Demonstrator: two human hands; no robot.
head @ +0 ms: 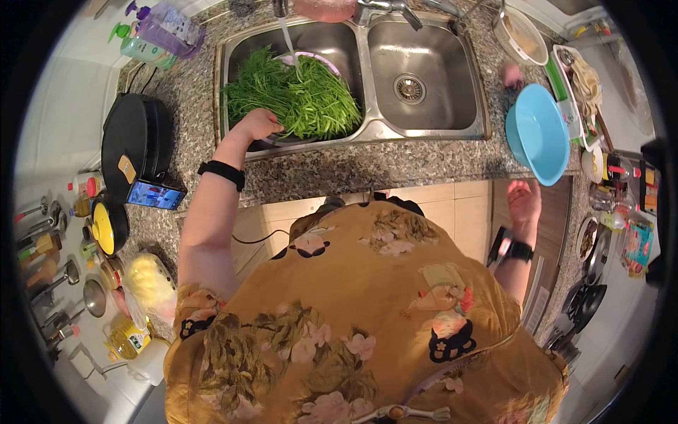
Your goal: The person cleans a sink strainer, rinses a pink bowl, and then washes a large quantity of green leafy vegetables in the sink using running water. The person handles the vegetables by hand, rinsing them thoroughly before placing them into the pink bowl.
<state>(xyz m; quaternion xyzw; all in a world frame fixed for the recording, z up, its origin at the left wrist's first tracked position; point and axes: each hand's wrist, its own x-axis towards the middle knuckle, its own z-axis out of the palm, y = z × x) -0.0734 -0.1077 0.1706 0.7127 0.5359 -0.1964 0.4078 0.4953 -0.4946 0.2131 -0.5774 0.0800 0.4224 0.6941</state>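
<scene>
A large heap of feathery leafy greens (pixel 312 100) fills a pale purple basin (pixel 331 62) in the left bowl of the steel double sink (pixel 373 114). Water (pixel 289 40) runs onto the heap from above. My left hand (pixel 258 126) is at its near left edge, fingers bunched on the greens; the fingertips are partly hidden. On the right, a light blue plastic basin (pixel 540 132) stands tilted at the counter's edge. Close below its rim is my right hand (pixel 523 201), fingers loosely curled and nothing visible in them. Whether it touches the basin I cannot tell.
Left of the sink stand pump bottles (pixel 164 34), a black round electric appliance (pixel 137 138) and a propped phone (pixel 156 194). A white strainer (pixel 522 37) and a tray (pixel 577 95) holding a cloth are at the right. The granite counter's front edge (pixel 339 177) runs before me.
</scene>
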